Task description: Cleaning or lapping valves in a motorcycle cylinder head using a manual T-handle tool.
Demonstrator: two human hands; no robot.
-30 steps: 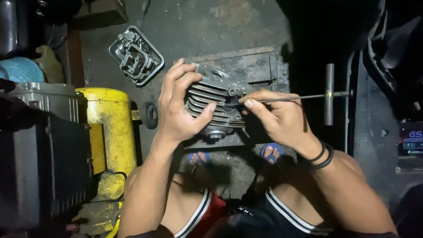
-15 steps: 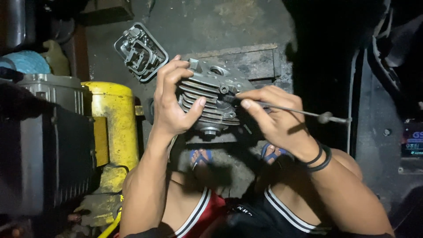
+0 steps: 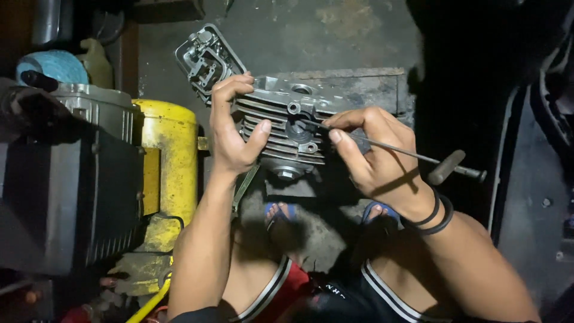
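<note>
Fins of the cylinder head (image 3: 287, 128) sit clamped in your left hand (image 3: 230, 134) on the concrete block (image 3: 371, 90), while your right hand (image 3: 376, 158) pinches the T-handle wrench (image 3: 418, 157), its shaft running rightward from the central port.

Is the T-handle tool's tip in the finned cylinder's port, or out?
In: the T-handle tool shaft runs from the right hand into a port on the finned cylinder.
</note>
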